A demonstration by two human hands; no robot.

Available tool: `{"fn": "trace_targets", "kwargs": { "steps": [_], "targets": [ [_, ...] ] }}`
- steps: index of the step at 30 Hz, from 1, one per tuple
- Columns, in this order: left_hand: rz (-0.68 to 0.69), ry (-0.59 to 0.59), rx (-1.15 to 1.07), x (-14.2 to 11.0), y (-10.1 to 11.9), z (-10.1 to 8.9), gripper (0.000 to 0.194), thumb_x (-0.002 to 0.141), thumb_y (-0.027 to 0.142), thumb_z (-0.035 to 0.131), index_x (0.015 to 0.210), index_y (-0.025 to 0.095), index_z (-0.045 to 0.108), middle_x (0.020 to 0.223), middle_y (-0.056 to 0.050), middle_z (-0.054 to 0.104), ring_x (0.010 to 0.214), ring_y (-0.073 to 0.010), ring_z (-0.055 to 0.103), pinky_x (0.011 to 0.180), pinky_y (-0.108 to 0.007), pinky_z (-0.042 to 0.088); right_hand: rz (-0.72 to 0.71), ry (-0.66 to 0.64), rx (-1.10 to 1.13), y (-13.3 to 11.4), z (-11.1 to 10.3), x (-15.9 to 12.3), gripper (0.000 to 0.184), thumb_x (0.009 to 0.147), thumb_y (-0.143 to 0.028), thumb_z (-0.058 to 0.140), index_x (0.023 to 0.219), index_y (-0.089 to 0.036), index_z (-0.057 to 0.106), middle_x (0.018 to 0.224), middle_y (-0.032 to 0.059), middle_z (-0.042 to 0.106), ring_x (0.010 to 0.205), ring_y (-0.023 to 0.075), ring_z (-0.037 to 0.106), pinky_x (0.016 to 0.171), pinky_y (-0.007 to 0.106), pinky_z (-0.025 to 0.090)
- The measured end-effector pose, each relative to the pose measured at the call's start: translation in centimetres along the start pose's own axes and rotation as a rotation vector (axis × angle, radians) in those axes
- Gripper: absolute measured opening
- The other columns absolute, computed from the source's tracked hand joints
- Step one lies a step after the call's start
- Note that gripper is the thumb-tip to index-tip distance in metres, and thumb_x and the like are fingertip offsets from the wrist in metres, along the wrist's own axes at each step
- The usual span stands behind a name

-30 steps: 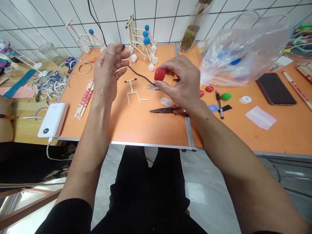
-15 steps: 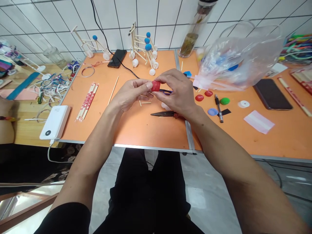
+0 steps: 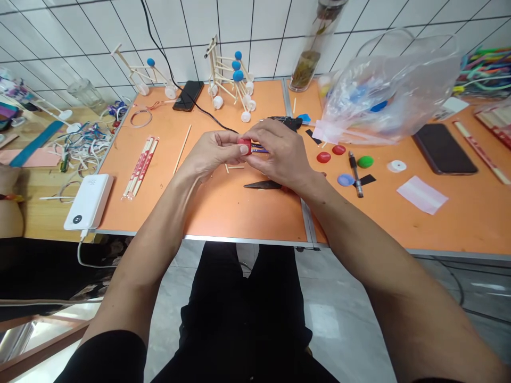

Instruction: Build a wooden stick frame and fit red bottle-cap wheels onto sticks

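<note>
Between the thumb and fingers of my left hand is a red bottle cap, held just above the orange table. My right hand is curled close on the right side of the cap. In its fingers is a slim dark-blue thing, its tip at the cap; the rest is hidden by the hand. Under my right wrist lies a pair of pliers or scissors with a dark pointed end, its handle mostly covered. Behind the right hand a black tool is partly hidden.
Stick models with blue balls stand at the back, beside a phone. Wrapped chopsticks and a white power bank are on the left. To the right lie red caps, a marker and a plastic bag.
Both hands and the red cap have shifted slightly left in view, as has the whole scene. The slim blue thing shows more clearly beside the cap, and the black tool behind is more visible.
</note>
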State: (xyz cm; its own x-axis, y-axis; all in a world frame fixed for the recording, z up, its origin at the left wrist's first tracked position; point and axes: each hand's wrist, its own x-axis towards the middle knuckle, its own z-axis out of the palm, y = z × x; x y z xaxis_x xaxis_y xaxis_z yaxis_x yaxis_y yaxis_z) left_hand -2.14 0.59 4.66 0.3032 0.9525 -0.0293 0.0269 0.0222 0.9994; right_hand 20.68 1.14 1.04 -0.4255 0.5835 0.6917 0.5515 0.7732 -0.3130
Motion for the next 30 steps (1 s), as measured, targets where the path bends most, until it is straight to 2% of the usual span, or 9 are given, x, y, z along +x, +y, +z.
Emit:
{"fn": "trace_targets", "kwargs": {
  "steps": [4,6,9,12,15,20,23,27,30],
  "targets": [
    [0.05,0.15,-0.053,0.6,0.0,-1.3,0.033,0.08,0.041,0.106,0.096,0.02,0.086,0.094,-0.005,0.089,0.087,-0.019,0.087,0.083,-0.031,0.071,0.209,-0.166,-0.003,-1.1,-0.8,0.3,0.04,0.109,-0.035,0.072,0.148,-0.029,0.077,0.14,0.0101,0.083,0.124,0.0329,0.076,0.104,0.047,0.062],
    [0.082,0.197,-0.081,0.8,0.0,-2.1,0.033,0.082,0.043,0.105,0.098,0.022,0.085,0.095,-0.005,0.089,0.087,-0.0191,0.087,0.083,-0.032,0.072,0.279,-0.349,-0.073,-1.9,-1.2,0.6,0.033,0.109,-0.027,0.068,0.139,-0.026,0.082,0.139,0.0123,0.083,0.122,0.0332,0.077,0.099,0.046,0.059],
    [0.119,0.225,-0.08,0.9,0.1,-2.4,0.034,0.083,0.045,0.104,0.099,0.022,0.085,0.098,-0.006,0.09,0.09,-0.0199,0.088,0.087,-0.033,0.073,0.278,-0.593,-0.216,-3.0,-1.2,1.2,0.028,0.111,-0.021,0.062,0.124,-0.023,0.086,0.137,0.0157,0.082,0.125,0.0362,0.077,0.086,0.045,0.052],
    [0.158,0.242,-0.049,0.8,0.1,-2.0,0.033,0.081,0.043,0.105,0.1,0.022,0.086,0.099,-0.006,0.09,0.093,-0.0217,0.088,0.088,-0.035,0.072,0.255,-0.679,-0.317,-3.8,-0.6,1.7,0.027,0.114,-0.019,0.06,0.119,-0.021,0.086,0.136,0.0185,0.083,0.123,0.0388,0.077,0.079,0.045,0.044],
    [0.186,0.251,-0.019,0.8,0.0,-1.7,0.033,0.081,0.042,0.105,0.101,0.023,0.087,0.1,-0.006,0.09,0.096,-0.0231,0.088,0.087,-0.036,0.072,0.23,-0.695,-0.366,-4.2,0.2,1.8,0.032,0.117,-0.014,0.054,0.117,-0.017,0.085,0.133,0.0209,0.083,0.119,0.0385,0.077,0.078,0.045,0.043],
    [0.229,0.263,0.008,0.9,-0.1,-1.7,0.034,0.078,0.041,0.106,0.1,0.023,0.087,0.096,-0.005,0.089,0.092,-0.02,0.084,0.088,-0.033,0.07,0.255,-0.616,-0.396,-3.0,0.0,1.2,0.034,0.116,-0.015,0.049,0.123,-0.014,0.083,0.133,0.0247,0.082,0.113,0.0393,0.077,0.082,0.047,0.049],
    [0.274,0.275,0.026,0.8,-0.1,-1.6,0.033,0.076,0.038,0.108,0.099,0.024,0.088,0.095,-0.004,0.089,0.095,-0.0208,0.083,0.092,-0.035,0.07,0.331,-0.391,-0.302,-1.1,-1.4,1.1,0.026,0.117,-0.022,0.054,0.119,-0.021,0.08,0.122,0.0188,0.085,0.11,0.0385,0.078,0.091,0.049,0.056],
    [0.282,0.257,0.077,0.6,-0.1,-0.9,0.034,0.076,0.036,0.109,0.101,0.025,0.088,0.099,-0.004,0.088,0.099,-0.0217,0.083,0.097,-0.036,0.069,0.315,-0.034,-0.063,0.0,-2.9,1.1,0.019,0.118,-0.04,0.063,0.122,-0.031,0.08,0.109,0.0092,0.085,0.104,0.0347,0.079,0.098,0.052,0.064],
    [0.276,0.184,0.087,0.2,-0.1,-0.1,0.037,0.076,0.039,0.112,0.099,0.024,0.086,0.098,-0.004,0.087,0.097,-0.0203,0.082,0.096,-0.035,0.067,0.283,0.003,0.024,-0.8,-3.3,1.2,0.02,0.117,-0.046,0.066,0.122,-0.034,0.081,0.109,0.0078,0.086,0.102,0.0337,0.079,0.097,0.053,0.067]
  ]
}}
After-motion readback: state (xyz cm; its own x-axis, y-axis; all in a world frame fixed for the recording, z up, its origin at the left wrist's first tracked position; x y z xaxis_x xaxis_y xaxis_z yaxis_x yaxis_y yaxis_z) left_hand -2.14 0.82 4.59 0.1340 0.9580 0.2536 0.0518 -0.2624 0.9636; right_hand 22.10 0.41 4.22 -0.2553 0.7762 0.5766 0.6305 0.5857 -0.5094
